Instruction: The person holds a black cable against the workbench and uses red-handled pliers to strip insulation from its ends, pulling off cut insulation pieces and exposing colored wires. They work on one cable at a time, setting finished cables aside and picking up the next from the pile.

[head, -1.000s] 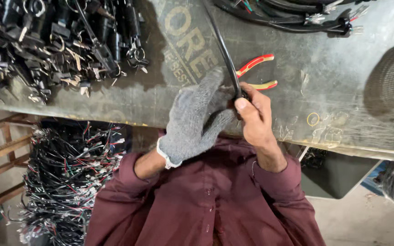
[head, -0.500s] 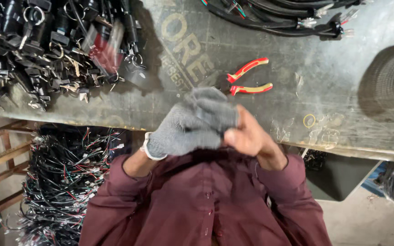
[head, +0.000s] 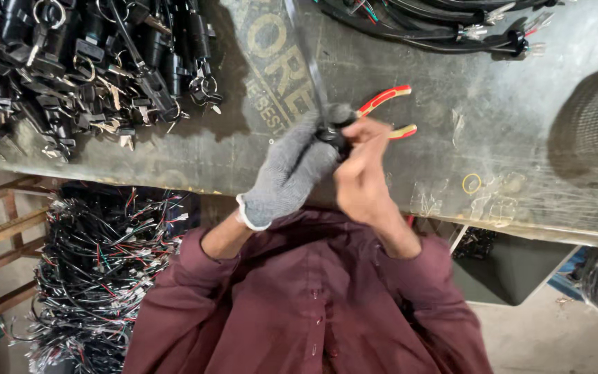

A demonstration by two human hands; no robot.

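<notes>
Thin black cable (head: 307, 59), blurred, its thick dark end clamped between both hands (head: 327, 163)

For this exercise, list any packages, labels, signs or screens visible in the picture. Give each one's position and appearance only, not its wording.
Printed sheet: lies flat on the table, above the gloved left hand; dark worn panel with large pale yellowish block letters.
No packages or screens show.
</notes>
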